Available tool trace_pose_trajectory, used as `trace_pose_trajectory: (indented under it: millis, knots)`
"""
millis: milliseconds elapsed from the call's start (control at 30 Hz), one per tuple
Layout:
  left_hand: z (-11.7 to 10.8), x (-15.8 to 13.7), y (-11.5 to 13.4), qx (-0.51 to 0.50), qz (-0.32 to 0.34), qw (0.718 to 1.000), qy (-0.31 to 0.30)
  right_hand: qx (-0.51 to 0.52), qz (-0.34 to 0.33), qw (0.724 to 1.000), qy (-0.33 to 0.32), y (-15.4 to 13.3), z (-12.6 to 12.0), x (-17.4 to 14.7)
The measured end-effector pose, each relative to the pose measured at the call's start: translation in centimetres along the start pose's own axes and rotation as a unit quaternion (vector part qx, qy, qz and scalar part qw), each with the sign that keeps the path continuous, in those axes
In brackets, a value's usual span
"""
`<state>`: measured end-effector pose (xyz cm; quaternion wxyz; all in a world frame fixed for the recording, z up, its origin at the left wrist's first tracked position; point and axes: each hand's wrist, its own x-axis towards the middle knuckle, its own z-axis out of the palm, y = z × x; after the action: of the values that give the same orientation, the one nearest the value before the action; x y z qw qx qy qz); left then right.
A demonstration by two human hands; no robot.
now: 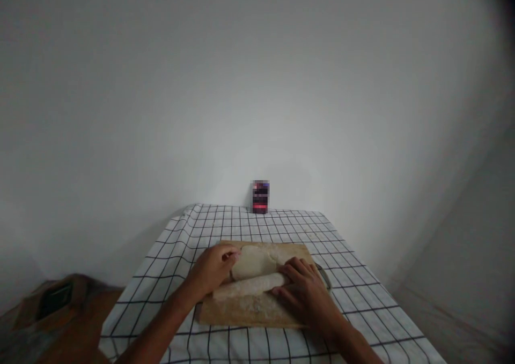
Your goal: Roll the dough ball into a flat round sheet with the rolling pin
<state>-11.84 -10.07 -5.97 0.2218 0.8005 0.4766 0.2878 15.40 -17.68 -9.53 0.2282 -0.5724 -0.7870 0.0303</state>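
Note:
A flattened sheet of pale dough (254, 262) lies on a floured wooden board (245, 313). Across the board, just on the near side of the dough, rests a light, flour-dusted rolling pin (251, 286). My left hand (214, 267) is closed at the dough's left edge, with thumb and fingertips pinched on it. The pin's left end lies under that wrist, free of the fingers. My right hand (301, 284) grips the pin's right end, its fingers curled over the top and its thumb at the near side. That end of the pin is hidden by the hand.
Under the board, a white cloth with black checks (181, 270) covers the table. A blurred dark, upright object (260, 198) stands at the far edge against the white wall. A metal handle (324, 275) shows at the board's right. A cardboard box (52, 299) sits low at left.

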Motion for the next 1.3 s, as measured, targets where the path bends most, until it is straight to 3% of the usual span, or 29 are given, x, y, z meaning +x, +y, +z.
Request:
trace_pose_trajectory:
  millis: [167, 467, 1000, 1300]
  knots:
    - [2.1, 3.0, -1.0, 0.083, 0.043, 0.996, -0.011, 0.020, 0.011, 0.999, -0.029, 0.6, 0.1, -0.3]
    - [3.1, 2.5, -2.7, 0.116, 0.113, 0.986, -0.037, 0.079, 0.018, 0.997, -0.018, 0.6, 0.2, -0.3]
    - [3.3, 2.1, -2.3, 0.132, 0.123, 0.983, -0.014, 0.089, 0.023, 0.994, -0.052, 1.0, 0.3, -0.1]
    - [3.4, 2.0, -2.4, 0.164, 0.133, 0.977, -0.007, 0.102, 0.019, 0.994, -0.032, 1.0, 0.0, -0.5]
